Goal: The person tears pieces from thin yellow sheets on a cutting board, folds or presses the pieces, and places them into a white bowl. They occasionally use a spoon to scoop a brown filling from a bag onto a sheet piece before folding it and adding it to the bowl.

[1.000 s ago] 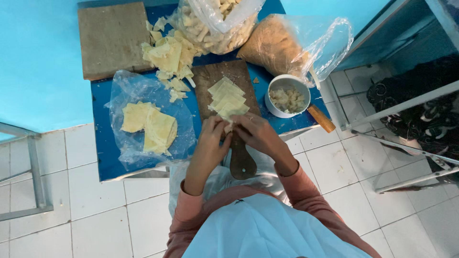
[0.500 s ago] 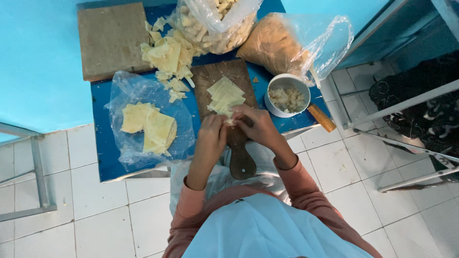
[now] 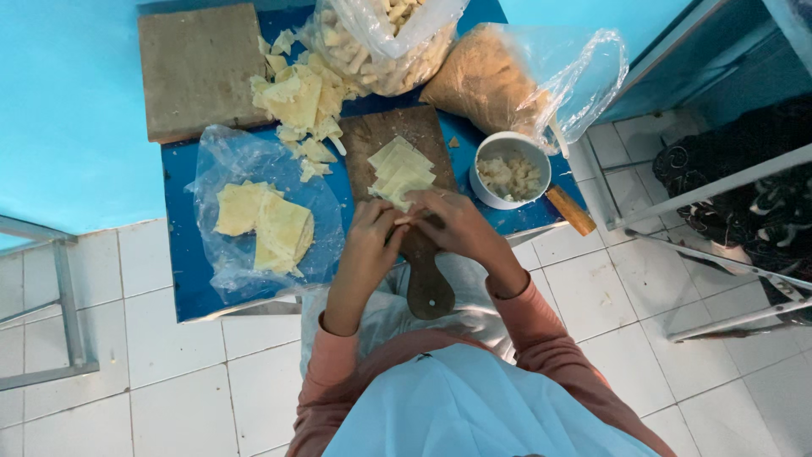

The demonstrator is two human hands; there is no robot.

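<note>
My left hand (image 3: 370, 239) and my right hand (image 3: 449, 224) meet over the near end of a dark wooden paddle board (image 3: 406, 135). Together they pinch a small pale dough piece (image 3: 401, 219) between the fingertips. A stack of pale square wrappers (image 3: 401, 172) lies on the board just beyond my fingers. A white bowl of pale filling (image 3: 510, 171) stands to the right of the board. The board's handle (image 3: 429, 288) reaches over the blue table's (image 3: 193, 283) front edge toward my lap.
A clear plastic sheet with folded yellow dough sheets (image 3: 266, 224) lies left of the board. Behind are a brown square board (image 3: 200, 69), a heap of dough scraps (image 3: 301, 100), two clear bags (image 3: 506, 78) and a wooden handle (image 3: 570, 211). Metal frames stand on the tiled floor at both sides.
My hands have stayed together at the board's near end, fingers working the small piece. The view has shifted slightly.
</note>
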